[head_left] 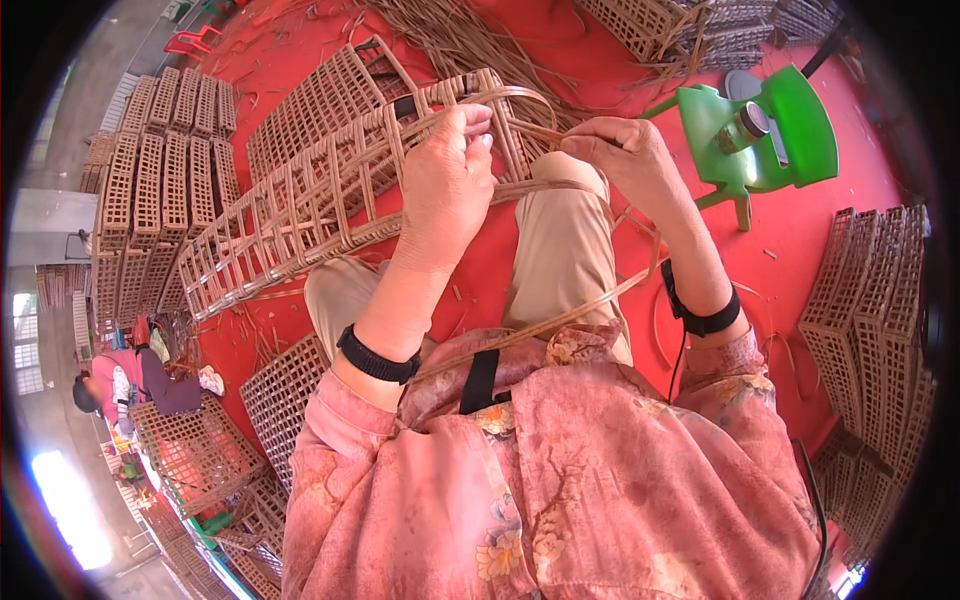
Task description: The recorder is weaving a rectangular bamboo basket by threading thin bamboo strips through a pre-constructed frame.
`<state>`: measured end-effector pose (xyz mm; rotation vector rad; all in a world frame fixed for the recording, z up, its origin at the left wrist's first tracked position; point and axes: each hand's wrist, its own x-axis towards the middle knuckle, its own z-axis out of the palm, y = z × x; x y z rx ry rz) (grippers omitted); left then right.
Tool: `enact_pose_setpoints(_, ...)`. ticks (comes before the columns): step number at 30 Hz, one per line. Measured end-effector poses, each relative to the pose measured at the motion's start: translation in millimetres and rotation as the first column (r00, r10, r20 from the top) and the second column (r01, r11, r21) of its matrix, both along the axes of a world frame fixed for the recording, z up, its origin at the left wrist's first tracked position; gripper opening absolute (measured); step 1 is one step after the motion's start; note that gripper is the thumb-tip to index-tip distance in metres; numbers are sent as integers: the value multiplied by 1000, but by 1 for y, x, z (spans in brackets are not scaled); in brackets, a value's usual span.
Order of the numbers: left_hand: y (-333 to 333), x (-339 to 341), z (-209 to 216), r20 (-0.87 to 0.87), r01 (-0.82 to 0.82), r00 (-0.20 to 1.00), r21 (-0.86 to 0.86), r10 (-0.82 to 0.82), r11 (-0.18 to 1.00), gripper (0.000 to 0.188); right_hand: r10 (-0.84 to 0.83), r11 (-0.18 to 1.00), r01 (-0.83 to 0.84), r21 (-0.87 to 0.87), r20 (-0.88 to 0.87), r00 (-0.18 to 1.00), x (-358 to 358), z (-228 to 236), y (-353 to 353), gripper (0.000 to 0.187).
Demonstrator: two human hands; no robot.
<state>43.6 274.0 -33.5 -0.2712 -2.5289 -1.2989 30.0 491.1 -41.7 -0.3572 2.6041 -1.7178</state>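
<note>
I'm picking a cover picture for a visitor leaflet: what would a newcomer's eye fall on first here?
Probably the bright green chair at upper right, vivid against the red floor, with a lidded jar on it. Next, the long, open woven frame slanting across the upper left of centre, the left hand over its right end and the right hand just beyond, pinching a thin strip.

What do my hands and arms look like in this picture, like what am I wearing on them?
Your left hand and right hand are ungloved. A wide black strap circles the left forearm. A black band circles the right, with a thin black cable beside it. The pink sleeves leave both forearms uncovered; the right one shows yellowish flowers.
</note>
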Motion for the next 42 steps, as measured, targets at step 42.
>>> enact_pose_setpoints(42,-50,27,5,-33,-173,985,-305,171,937,32,245,968,-222,-115,253,936,-38,-5,-5,19)
